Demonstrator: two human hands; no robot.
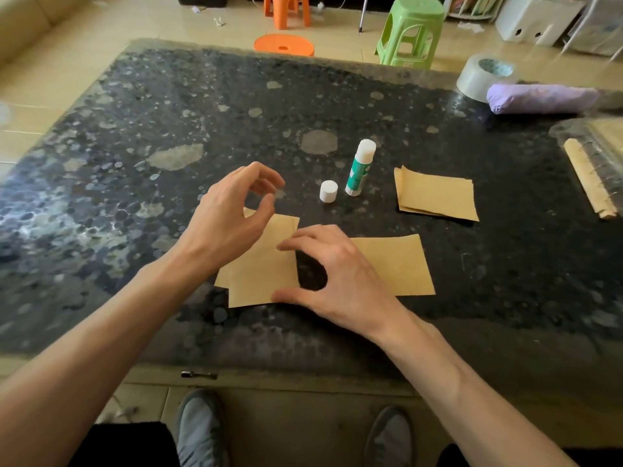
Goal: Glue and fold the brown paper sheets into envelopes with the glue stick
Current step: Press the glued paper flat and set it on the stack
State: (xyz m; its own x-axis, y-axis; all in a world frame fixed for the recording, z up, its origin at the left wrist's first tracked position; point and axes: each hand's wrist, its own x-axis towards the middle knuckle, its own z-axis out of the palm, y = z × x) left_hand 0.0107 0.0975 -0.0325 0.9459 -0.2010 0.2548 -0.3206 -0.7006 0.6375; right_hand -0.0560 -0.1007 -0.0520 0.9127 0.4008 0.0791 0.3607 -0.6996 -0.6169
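- Fingers (303, 238) of right hand (337, 274) were spread in a wide C. Index tip and thumb were pressed on the right edge of the folded sheet (259, 274); nothing was gripped. Left hand (232, 214) was held over the sheet's 11 o'clock corner, fingers (261, 178) loosely curled, thumb near index, nothing seen in them.
- Noted. Where were the task items placed?
- Folded sheet was laid at the near middle of the table (135, 129). Flat sheet (401, 264) was at its 3 o'clock, partly covered by the right hand. Stack (438, 197) of sheets was at 2 o'clock. Glue stick (359, 170) was stood upright, uncapped, at 1 o'clock, with cap (328, 191) just beside it.
- Risks?
- Judged only: the fold was pinned along one edge, so it could be sprung open or skewed if pressure were released before the glue bonded. Layers were seen offset at the 7 o'clock corner, so a crooked crease was likely. The stick was tall and narrow and could be tipped by a reaching hand. Exposed glue could be dried out.
- Materials?
- Sheets: thin matte brown paper, rectangular, easily creased. Stick: smooth plastic cylinder, green-white label, white top. Cap: short white cylinder. Table: dark, speckled and glossy, so paper could be slid too easily.
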